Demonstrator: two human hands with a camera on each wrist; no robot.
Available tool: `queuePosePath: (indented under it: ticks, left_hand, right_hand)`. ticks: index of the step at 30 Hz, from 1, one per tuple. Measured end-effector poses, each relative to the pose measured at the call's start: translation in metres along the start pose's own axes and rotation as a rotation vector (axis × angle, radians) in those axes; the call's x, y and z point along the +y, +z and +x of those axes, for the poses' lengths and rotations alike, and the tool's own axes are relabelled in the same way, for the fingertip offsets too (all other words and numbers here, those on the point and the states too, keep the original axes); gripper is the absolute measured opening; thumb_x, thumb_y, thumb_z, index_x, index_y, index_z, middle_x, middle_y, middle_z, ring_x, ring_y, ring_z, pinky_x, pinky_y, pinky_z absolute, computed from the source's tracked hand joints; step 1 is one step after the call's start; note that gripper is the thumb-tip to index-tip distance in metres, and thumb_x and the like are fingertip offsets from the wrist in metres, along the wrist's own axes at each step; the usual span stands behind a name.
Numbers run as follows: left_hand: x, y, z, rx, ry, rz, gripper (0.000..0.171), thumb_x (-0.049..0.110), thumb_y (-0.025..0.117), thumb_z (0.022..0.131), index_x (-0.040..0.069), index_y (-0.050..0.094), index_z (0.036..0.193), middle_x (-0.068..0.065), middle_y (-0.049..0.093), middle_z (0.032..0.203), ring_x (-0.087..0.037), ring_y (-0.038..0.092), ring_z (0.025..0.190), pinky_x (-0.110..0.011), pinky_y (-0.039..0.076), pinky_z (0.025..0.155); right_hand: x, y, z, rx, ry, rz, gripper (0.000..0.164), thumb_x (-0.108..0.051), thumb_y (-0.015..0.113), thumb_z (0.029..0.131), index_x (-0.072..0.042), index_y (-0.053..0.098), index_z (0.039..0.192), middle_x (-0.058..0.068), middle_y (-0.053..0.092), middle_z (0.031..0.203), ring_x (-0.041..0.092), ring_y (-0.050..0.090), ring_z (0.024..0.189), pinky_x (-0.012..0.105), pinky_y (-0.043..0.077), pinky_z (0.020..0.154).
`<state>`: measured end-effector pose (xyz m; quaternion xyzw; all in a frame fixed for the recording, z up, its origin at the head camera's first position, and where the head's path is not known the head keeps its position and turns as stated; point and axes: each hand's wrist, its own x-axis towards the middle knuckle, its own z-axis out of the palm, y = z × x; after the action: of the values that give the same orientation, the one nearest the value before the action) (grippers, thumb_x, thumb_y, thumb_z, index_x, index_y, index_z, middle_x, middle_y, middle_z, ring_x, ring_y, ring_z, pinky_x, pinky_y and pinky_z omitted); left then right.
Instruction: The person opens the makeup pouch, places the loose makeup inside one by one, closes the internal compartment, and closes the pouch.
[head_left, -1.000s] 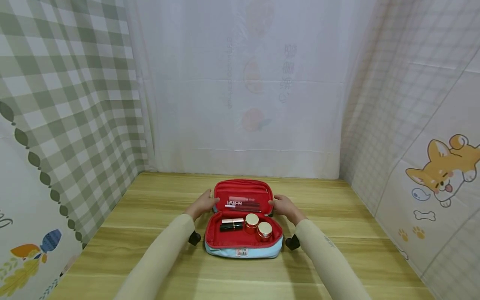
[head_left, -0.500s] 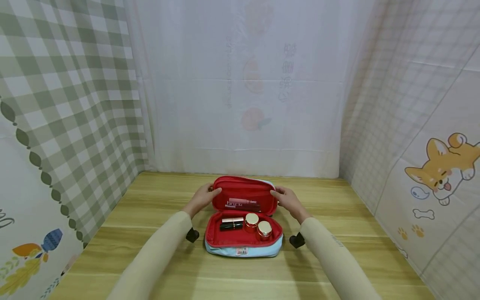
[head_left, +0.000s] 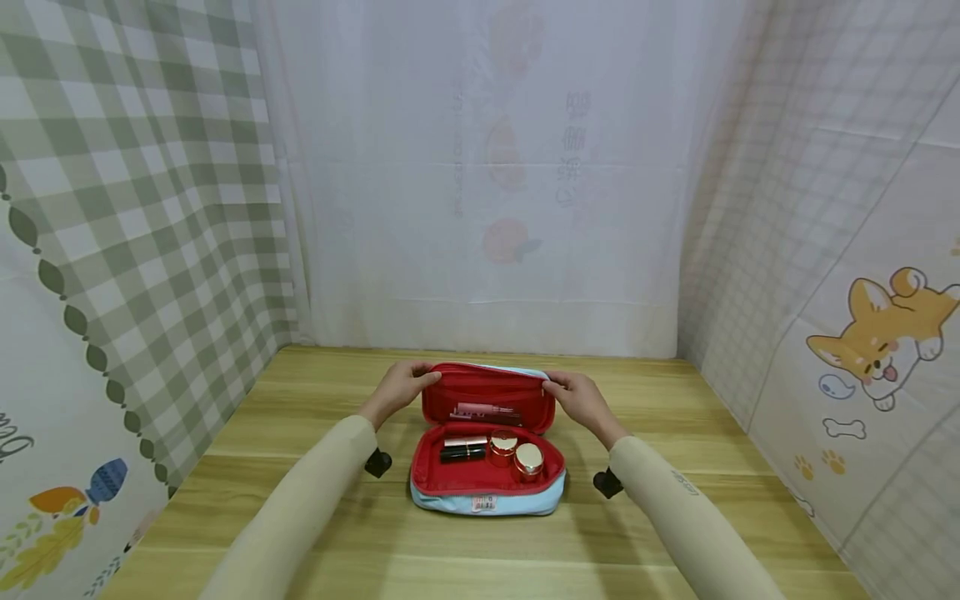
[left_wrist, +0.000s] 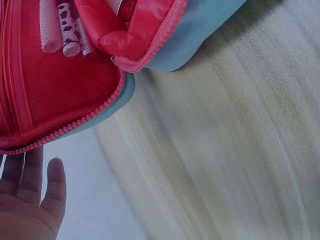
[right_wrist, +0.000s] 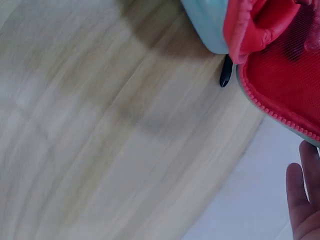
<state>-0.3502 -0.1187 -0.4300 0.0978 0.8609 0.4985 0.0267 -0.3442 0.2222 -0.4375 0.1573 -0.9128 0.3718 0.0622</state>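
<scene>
An unzipped makeup bag (head_left: 450,482), light blue outside and red inside, lies on the table. Its raised lid (head_left: 491,385) is held at the upper left corner by my left hand (head_left: 395,393) and at the upper right corner by my right hand (head_left: 587,403). In each wrist view the fingers reach behind the lid's zippered edge. Pink cosmetic tubes (left_wrist: 50,27) sit in the lid's mesh pocket. The bag's base holds a rose-gold lipstick tube (head_left: 465,441), a black lipstick tube (head_left: 462,453) and two gold-capped jars (head_left: 528,457).
The wood-grain table (head_left: 480,554) extends around the bag. White cloth (head_left: 375,250) hangs behind it, a green checked curtain (head_left: 172,167) on the left and a printed curtain (head_left: 862,208) on the right. A black zipper pull (right_wrist: 226,71) hangs by the bag's hinge.
The lid has swung up from lying back to a steeper tilt, its pale blue outer edge now showing. Both hands rose with it, and the forearms spread slightly apart.
</scene>
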Motion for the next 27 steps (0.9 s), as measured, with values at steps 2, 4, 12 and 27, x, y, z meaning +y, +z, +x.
queuePosePath:
  ticks: [2,4,12,27]
  left_hand:
    - [0.0,0.0,0.0,0.011,0.009,0.008,0.03,0.025,0.062,0.1,0.005,0.069,0.121,-0.008,0.069,0.115,-0.03,0.059,0.117,-0.049,0.045,0.099]
    - [0.0,0.0,0.0,0.023,0.013,0.016,0.028,0.025,0.063,0.099,0.005,0.07,0.119,-0.007,0.07,0.111,-0.028,0.061,0.113,-0.048,0.047,0.097]
    - [0.001,0.001,0.001,0.054,0.011,0.03,0.025,0.025,0.065,0.097,0.006,0.073,0.112,-0.005,0.071,0.103,-0.025,0.063,0.106,-0.045,0.048,0.093]
    - [0.005,0.007,-0.001,0.1,0.061,0.074,0.025,0.021,0.066,0.097,0.004,0.072,0.114,-0.007,0.072,0.105,-0.025,0.064,0.102,-0.044,0.051,0.09]
  right_hand:
    - [0.001,0.0,0.0,0.004,-0.051,-0.051,0.03,-0.018,0.059,0.101,-0.004,0.067,0.126,0.009,0.072,0.106,0.028,0.065,0.103,0.047,0.052,0.086]
    - [0.001,0.0,0.0,0.016,-0.108,-0.102,0.025,-0.018,0.061,0.1,-0.006,0.071,0.12,0.006,0.073,0.096,0.022,0.066,0.09,0.042,0.053,0.078]
    - [-0.002,-0.003,0.0,0.035,-0.207,-0.236,0.015,-0.015,0.06,0.1,-0.008,0.074,0.1,0.002,0.071,0.085,0.016,0.061,0.076,0.039,0.05,0.072]
    - [-0.008,-0.009,0.005,-0.031,-0.148,-0.279,0.023,-0.015,0.058,0.101,-0.002,0.074,0.11,0.008,0.073,0.094,0.026,0.067,0.091,0.047,0.053,0.084]
